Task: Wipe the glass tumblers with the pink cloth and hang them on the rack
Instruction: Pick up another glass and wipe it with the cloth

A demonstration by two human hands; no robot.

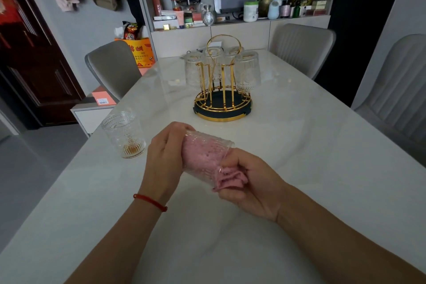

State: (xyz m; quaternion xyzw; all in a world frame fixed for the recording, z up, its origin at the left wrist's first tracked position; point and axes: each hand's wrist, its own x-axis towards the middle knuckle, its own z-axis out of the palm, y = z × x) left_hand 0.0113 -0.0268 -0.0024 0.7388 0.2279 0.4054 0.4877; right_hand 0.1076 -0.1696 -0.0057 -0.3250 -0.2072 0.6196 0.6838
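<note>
My left hand [164, 152] grips a ribbed glass tumbler [205, 152] held on its side above the table. The pink cloth [227, 177] is stuffed inside it, showing through the glass, and its loose end bunches out of the mouth into my right hand [251, 185], which holds it. A second tumbler [125, 135] stands upright near the table's left edge, with a little amber liquid in the bottom. The gold wire rack [222, 99] on a dark round base stands mid-table, with several tumblers [247, 71] hanging upside down on its pegs.
The white marble table [311, 157] runs away from me. Grey chairs stand at the left [110, 67], back right [302, 46] and far right [396, 90]. A cluttered shelf [242, 11] of bottles and boxes lies behind the table.
</note>
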